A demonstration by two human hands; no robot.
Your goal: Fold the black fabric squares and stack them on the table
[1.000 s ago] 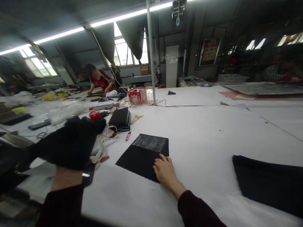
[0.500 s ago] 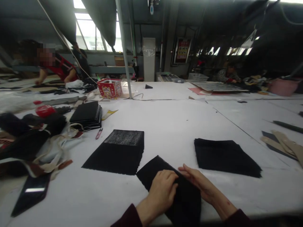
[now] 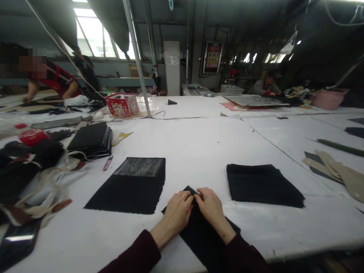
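A black fabric piece (image 3: 203, 242) lies at a slant on the white table in front of me, its far corner pointing away. Near that corner my left hand (image 3: 179, 207) is closed on the fabric, fingers bent. My right hand (image 3: 209, 204) meets it from the other side, its fingertips pinching the same edge. Both forearms cover part of the piece. To the left rests a stack of black fabric pieces (image 3: 127, 193), the top one showing a grey speckled band (image 3: 140, 167). Another black fabric stack (image 3: 261, 185) lies to the right.
Small pink-handled snips (image 3: 108, 163) lie by a pile of folded black pieces (image 3: 89, 138). Scraps and straps (image 3: 54, 182) crowd the left side. Beige flat pieces (image 3: 338, 172) are at the right. A pole (image 3: 137, 57) rises beyond; a co-worker (image 3: 58, 81) bends over the far left.
My right hand has moved left and forward to the far corner of the fabric, closing beside my left hand. The left hand has shifted forward too. The whole view has turned slightly right.
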